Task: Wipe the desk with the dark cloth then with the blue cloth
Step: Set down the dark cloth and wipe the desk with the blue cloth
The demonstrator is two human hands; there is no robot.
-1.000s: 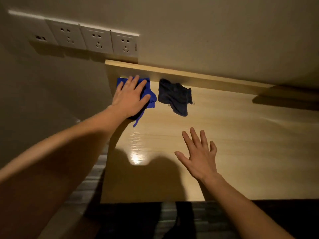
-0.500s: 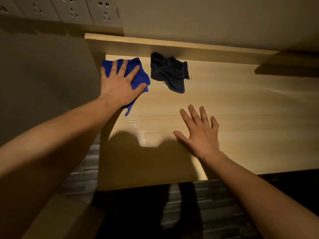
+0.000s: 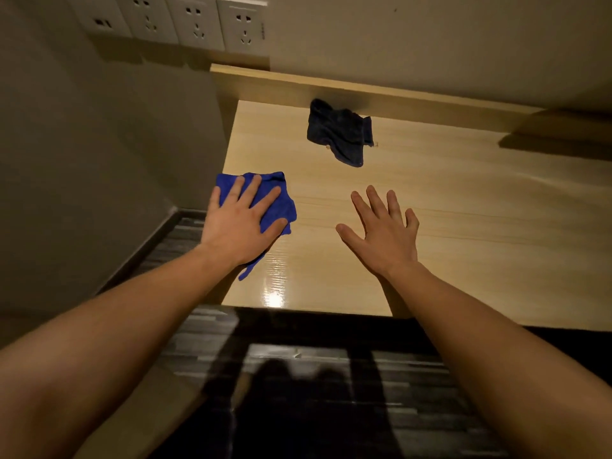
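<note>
Left hand (image 3: 243,223) presses flat, grip spread, on the crumpled blue cloth (image 3: 278,200); right hand (image 3: 384,233) splayed, empty.

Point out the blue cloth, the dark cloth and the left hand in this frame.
Bright blue wiping cloth (image 3: 283,207): head view, on its bare right part beside the fingers.
Crumpled dark cloth (image 3: 336,132): head view, on its middle.
Left hand (image 3: 240,223): head view, on the back of the hand, flat on the cloth.

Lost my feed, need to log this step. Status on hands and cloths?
Left hand flat on blue cloth, near desk's left edge. Right hand open, empty. Dark cloth crumpled by back ledge. Nothing in the way.
</note>
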